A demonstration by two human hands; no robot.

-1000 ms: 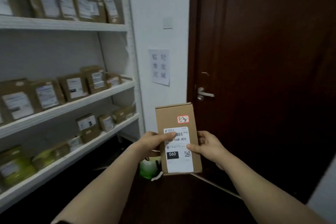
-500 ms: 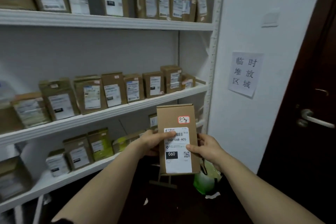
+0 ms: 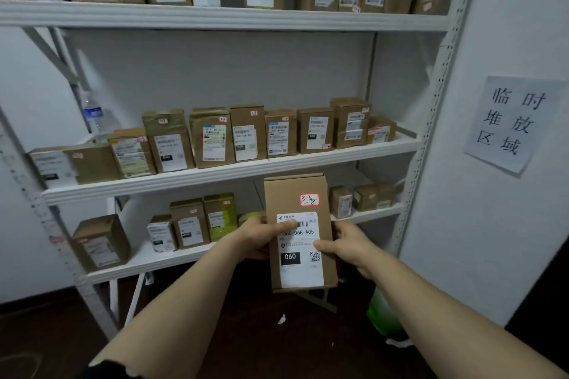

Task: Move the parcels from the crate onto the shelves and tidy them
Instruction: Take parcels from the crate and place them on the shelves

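Held parcel [image 3: 298, 234]: brown cardboard box, upright, label side facing camera, in mid-air in front of lower shelf [image 3: 184, 255]. White shipping label with barcode, "060-06B-A05", black "060" block, QR code; small red-bordered sticker near top right with handwriting. Left hand [image 3: 257, 237] grips left edge, thumb on label; right hand [image 3: 348, 244] grips right edge. Shelved parcels [image 3: 246, 134] stand in row on middle shelf [image 3: 234, 174], labels forward; more on top and lower shelves.

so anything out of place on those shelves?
Yes: a plastic water bottle stands at the left end of the middle shelf, behind the parcels. It is the only non-parcel item in the row. The other boxes look orderly.
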